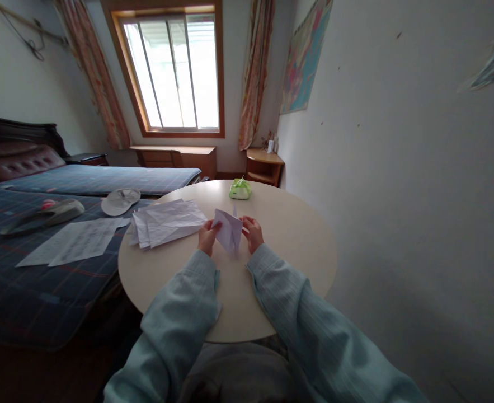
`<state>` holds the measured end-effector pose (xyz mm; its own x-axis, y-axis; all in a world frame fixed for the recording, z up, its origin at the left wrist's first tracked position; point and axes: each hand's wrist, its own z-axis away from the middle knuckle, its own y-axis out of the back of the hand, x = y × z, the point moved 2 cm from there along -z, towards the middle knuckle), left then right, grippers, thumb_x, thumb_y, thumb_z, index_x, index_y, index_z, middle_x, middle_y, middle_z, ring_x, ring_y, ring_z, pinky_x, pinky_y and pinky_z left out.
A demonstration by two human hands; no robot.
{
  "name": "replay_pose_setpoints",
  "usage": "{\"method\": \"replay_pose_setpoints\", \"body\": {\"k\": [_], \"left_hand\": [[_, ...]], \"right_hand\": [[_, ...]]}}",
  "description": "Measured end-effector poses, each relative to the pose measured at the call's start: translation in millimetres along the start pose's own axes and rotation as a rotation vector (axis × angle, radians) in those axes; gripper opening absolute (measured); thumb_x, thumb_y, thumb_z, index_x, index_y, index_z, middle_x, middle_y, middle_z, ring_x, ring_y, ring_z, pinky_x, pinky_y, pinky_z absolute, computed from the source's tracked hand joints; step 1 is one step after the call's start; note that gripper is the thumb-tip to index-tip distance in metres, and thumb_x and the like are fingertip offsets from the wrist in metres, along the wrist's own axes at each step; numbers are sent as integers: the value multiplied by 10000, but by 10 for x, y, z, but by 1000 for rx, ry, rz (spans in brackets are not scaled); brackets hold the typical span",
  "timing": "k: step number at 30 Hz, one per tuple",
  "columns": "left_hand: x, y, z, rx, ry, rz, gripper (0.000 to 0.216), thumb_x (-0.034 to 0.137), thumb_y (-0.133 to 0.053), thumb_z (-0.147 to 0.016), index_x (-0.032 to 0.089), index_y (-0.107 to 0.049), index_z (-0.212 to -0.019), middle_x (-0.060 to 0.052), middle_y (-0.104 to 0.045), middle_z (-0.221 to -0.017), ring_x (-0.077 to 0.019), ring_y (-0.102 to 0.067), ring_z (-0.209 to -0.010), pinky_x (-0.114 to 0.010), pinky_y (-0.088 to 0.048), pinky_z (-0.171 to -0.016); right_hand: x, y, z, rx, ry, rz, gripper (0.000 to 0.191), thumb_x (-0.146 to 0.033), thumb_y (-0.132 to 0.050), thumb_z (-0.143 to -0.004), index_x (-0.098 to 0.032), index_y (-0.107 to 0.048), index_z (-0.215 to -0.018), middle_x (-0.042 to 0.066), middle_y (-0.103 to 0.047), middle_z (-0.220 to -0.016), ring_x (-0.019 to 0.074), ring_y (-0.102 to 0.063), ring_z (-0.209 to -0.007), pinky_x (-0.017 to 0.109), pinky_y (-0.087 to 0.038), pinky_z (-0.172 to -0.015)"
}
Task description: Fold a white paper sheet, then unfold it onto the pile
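Observation:
I hold a folded piece of white paper (pixel 229 229) upright over the round cream table (pixel 288 235), pinched between both hands. My left hand (pixel 208 236) grips its left edge and my right hand (pixel 252 232) grips its right edge. Both arms are in light blue sleeves. A loose pile of white paper sheets (pixel 165 221) lies on the table just left of my left hand.
A green and white packet (pixel 240 189) sits at the table's far edge. A bed (pixel 41 268) on the left carries more paper sheets (pixel 74 239), a white cap (pixel 120 200) and a grey object. A white wall stands close on the right.

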<state>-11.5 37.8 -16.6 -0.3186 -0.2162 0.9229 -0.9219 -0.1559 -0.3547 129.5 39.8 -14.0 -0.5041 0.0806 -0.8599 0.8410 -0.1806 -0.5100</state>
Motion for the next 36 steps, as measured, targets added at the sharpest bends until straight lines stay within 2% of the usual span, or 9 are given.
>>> {"method": "replay_pose_setpoints", "body": {"k": [5,8,13,19,23,27,31,36], "left_hand": [[29,-49,18,-52,-7,21,332,326,-729,-457,145,-612,-710,10,-623,-648,-105,-530,-580,-225,-399,-596],[22,-53,14,-63,-12,43,348,339,-729,-458,139,-611,-718,6,-624,-647,-105,-532,-580,-228,-401,-595],[7,-25,-1,-4,-23,85,385,358,-738,-442,129,-602,-720,2,-620,-634,-102,-529,-567,-231,-401,-587],[50,-21,14,93,-47,96,412,359,-733,-459,122,-591,-765,-8,-635,-670,-112,-548,-589,-241,-423,-597],[69,-30,22,115,-49,112,391,317,-714,-502,129,-580,-818,-24,-650,-734,-124,-577,-636,-262,-459,-643],[41,-9,-4,146,-50,82,354,282,-685,-534,134,-573,-835,-35,-648,-769,-127,-581,-667,-258,-458,-651],[9,7,-28,150,-66,45,346,281,-667,-539,144,-572,-842,-34,-640,-785,-134,-580,-678,-266,-450,-653],[37,-13,11,143,-51,-6,317,257,-663,-535,147,-578,-820,-31,-641,-736,-156,-583,-639,-300,-451,-632]], "right_hand": [[50,-19,-33,-6,-48,-36,177,-352,-561,-647,-187,-538,-706,-26,-594,-694,113,-539,-681,195,-397,-539],[66,-19,-51,1,-47,-49,144,-302,-587,-614,-193,-540,-695,-40,-594,-662,111,-540,-667,190,-396,-536],[75,-7,-54,-27,-70,-9,186,-245,-615,-577,-196,-559,-747,-45,-585,-637,97,-524,-586,193,-390,-517],[52,7,-26,-64,-31,21,224,-237,-627,-556,-201,-570,-769,-25,-595,-737,96,-544,-646,206,-415,-571],[40,22,-26,-70,-9,48,196,-213,-608,-563,-212,-590,-758,-10,-608,-824,103,-553,-721,217,-425,-624],[19,21,-18,-84,12,32,267,-169,-619,-537,-222,-594,-798,-3,-607,-915,114,-555,-794,229,-435,-669],[5,1,-3,-97,-2,-17,328,-181,-644,-537,-221,-564,-852,2,-609,-925,122,-564,-822,237,-452,-690],[15,-37,12,-131,-36,-82,370,-193,-676,-538,-210,-516,-870,-1,-621,-858,117,-587,-747,225,-482,-650]]}}
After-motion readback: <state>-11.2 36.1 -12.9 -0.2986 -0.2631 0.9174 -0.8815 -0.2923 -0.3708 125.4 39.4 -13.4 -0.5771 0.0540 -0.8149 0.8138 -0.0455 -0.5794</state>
